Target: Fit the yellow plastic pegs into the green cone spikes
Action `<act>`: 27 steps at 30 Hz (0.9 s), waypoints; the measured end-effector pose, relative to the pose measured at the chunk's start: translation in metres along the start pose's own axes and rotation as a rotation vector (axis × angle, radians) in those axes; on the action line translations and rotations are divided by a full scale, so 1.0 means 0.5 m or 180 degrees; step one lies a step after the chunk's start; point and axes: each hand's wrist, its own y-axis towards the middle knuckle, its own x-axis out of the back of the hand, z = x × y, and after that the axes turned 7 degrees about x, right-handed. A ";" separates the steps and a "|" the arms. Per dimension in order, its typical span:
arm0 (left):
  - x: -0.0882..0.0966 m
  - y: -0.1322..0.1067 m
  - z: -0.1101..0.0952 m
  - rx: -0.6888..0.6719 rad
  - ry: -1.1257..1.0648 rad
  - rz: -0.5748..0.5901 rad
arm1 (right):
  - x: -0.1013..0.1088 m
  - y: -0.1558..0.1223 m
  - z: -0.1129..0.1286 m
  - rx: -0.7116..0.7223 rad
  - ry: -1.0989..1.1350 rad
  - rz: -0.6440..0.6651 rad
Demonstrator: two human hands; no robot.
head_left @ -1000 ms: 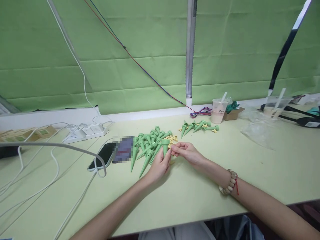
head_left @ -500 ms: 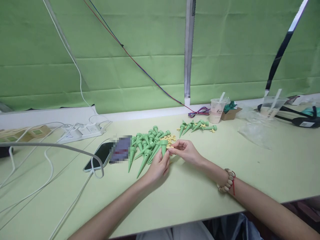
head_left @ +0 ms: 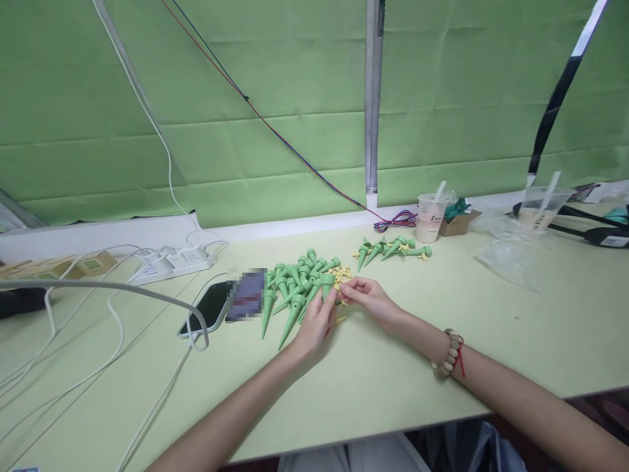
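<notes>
Left fingers (head_left: 328, 311) grip a green spike (head_left: 327, 282) (broad-capped, tapering); whether right fingertips (head_left: 352, 293) hold anything is unclear.

Back: green fabric (head_left: 275, 65), creased; grey upright strip (head_left: 372, 98).
Wire: red-and-blue wire (head_left: 295, 146), slanting down to a coil by the cup.
Left rear: white power strip (head_left: 184, 259), plugs in; tan boxes (head_left: 93, 265) beyond.
Left front: pale cables (head_left: 113, 285), looping.
Phone: dark-screened phone (head_left: 213, 301), pixelated flat item (head_left: 248, 295) beside it.
Right rear: cup (head_left: 428, 223) with straw; small carton (head_left: 455, 226); second cup (head_left: 540, 210); crumpled clear plastic (head_left: 506, 262).
</notes>
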 end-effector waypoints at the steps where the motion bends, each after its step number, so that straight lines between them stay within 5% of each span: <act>1: 0.001 0.000 0.001 0.0083 -0.0023 0.0127 | 0.000 -0.001 0.000 0.0053 -0.0042 0.0029; 11: 0.002 0.002 0.000 0.0176 0.0065 0.0211 | 0.002 -0.013 0.003 0.1498 -0.1358 -0.0107; 16: 0.003 0.007 0.000 0.0016 0.0119 0.0075 | -0.001 -0.008 0.000 0.0982 -0.1009 -0.0238; 22: -0.001 0.006 -0.005 0.0150 0.0046 0.0059 | 0.007 0.000 -0.007 0.1021 -0.1132 -0.0369; 27: -0.002 0.005 -0.003 0.0049 0.0014 -0.0003 | 0.007 -0.001 -0.014 0.0745 -0.1154 -0.0104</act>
